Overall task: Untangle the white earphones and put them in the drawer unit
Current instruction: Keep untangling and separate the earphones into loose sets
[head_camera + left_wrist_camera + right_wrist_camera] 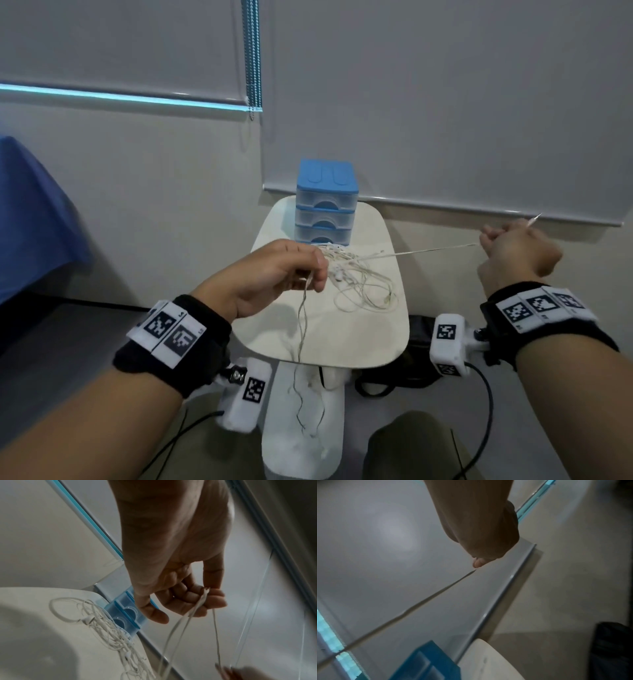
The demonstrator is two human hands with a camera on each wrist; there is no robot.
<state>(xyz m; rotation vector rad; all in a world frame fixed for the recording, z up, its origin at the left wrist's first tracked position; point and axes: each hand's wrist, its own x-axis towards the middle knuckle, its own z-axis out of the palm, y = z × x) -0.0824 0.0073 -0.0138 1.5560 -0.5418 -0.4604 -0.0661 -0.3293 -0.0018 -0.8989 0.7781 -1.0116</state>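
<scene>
A tangle of white earphones point(356, 274) point(109, 631) lies on the small white table point(359, 335) in front of the blue drawer unit point(325, 202) point(126, 609) point(426, 665), whose three drawers are closed. My left hand point(274, 270) point(197, 599) hovers over the table's left side and pinches cable strands that hang down past the front edge. My right hand point(513, 250) point(481, 555) is raised off to the right, fist closed on one cable point(426, 599) stretched taut from the tangle; a short end sticks out above the fist.
The table stands on a white pedestal point(301, 428) close to the wall. A black bag point(407, 356) sits on the floor to its right. A blue cloth point(30, 216) covers something at the left. Roller blinds and a bead chain point(251, 58) hang behind.
</scene>
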